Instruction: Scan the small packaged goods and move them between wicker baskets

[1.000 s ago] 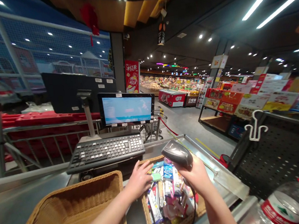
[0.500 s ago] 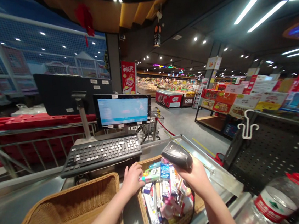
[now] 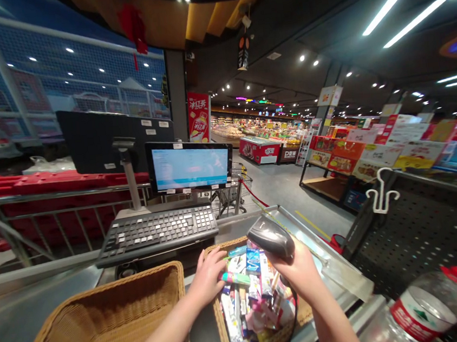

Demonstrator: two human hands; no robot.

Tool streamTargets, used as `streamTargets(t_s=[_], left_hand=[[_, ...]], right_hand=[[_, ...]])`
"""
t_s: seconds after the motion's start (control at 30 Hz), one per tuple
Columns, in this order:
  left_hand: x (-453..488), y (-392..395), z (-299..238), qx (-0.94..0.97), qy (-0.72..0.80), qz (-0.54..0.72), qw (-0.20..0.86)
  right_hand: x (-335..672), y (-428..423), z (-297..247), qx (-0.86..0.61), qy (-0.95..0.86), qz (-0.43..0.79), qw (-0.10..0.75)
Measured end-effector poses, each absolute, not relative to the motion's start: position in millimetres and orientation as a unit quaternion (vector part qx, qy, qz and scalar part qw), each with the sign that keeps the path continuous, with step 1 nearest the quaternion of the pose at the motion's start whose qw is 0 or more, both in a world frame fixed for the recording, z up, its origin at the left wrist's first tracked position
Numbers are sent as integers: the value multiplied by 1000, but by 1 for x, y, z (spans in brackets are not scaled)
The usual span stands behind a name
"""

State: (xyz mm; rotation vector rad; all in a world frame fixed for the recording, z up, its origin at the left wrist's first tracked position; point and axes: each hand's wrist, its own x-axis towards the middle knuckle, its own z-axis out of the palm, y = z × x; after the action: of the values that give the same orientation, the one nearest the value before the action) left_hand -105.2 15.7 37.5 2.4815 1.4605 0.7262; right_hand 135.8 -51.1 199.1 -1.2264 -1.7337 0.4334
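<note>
While right fingers (image 3: 282,266) clasp scanner (image 3: 270,237), left fingers (image 3: 216,255) touch green tube (image 3: 236,278), pinch unclear

Supermarket: handheld scanner (image 3: 270,237), monitor (image 3: 191,167), shopping cart (image 3: 231,193).

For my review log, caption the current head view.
Right hand holding a barcode scanner over a wicker basket of small packaged goods, left hand at its rim.

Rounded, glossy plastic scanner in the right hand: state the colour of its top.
The scanner is dark metallic grey on top, best seen in the head view.
</note>
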Motion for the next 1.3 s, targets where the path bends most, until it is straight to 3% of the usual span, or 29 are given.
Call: streamTargets(t_s=[0.33,0.73,1.3], left_hand=[[-113,22,40,831,530,112,126],[-113,21,56,842,491,219,47],[-158,26,167,781,503,341,-143]], right_hand=[[137,-53,199,-506,-709,172,460],[132,-54,201,-507,-705,172,464],[102,-48,198,-481,-735,130,459]])
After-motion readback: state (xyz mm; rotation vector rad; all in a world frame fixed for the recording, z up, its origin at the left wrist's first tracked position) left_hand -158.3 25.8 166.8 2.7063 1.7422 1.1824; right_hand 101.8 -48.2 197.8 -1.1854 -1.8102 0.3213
